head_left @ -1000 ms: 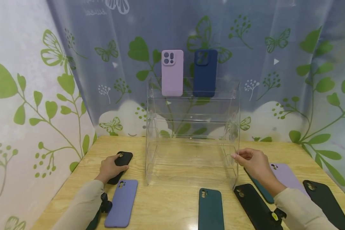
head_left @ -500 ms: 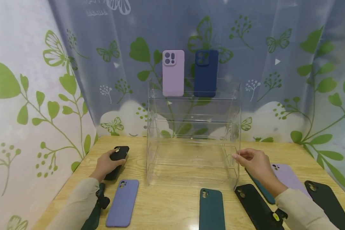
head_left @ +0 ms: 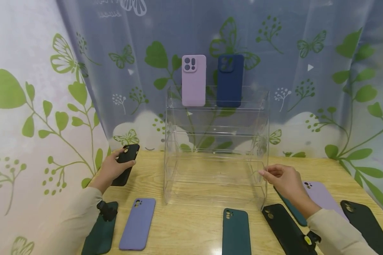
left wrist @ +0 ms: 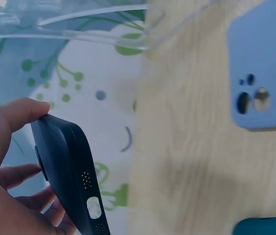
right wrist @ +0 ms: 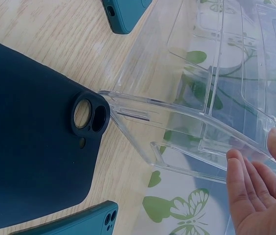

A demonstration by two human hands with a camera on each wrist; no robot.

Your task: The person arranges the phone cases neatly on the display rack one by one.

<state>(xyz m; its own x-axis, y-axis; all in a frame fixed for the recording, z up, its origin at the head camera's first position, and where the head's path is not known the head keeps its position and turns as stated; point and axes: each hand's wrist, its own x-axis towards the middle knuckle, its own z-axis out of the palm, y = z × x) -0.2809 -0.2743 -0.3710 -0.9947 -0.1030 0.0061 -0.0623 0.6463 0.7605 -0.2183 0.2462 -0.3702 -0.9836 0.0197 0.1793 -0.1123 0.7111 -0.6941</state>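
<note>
- Your left hand [head_left: 110,170] — thumb and fingers pinching — holds a black phone case [head_left: 123,173] above the wooden table [head_left: 185,226], left of the clear stand [head_left: 215,193].
- Your right hand [head_left: 285,180] pinches the stand's right edge.
- Up top: lilac case [head_left: 193,83], navy case [head_left: 229,83].

Black phone case [head_left: 126,157] tilts left of clear rack [head_left: 215,134].

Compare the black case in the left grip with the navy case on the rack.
The black case tilts in the left grip; the navy case stands high on the rack. Fingers partly cover the black case; the navy case shows fully. Both have camera cutouts.
</note>
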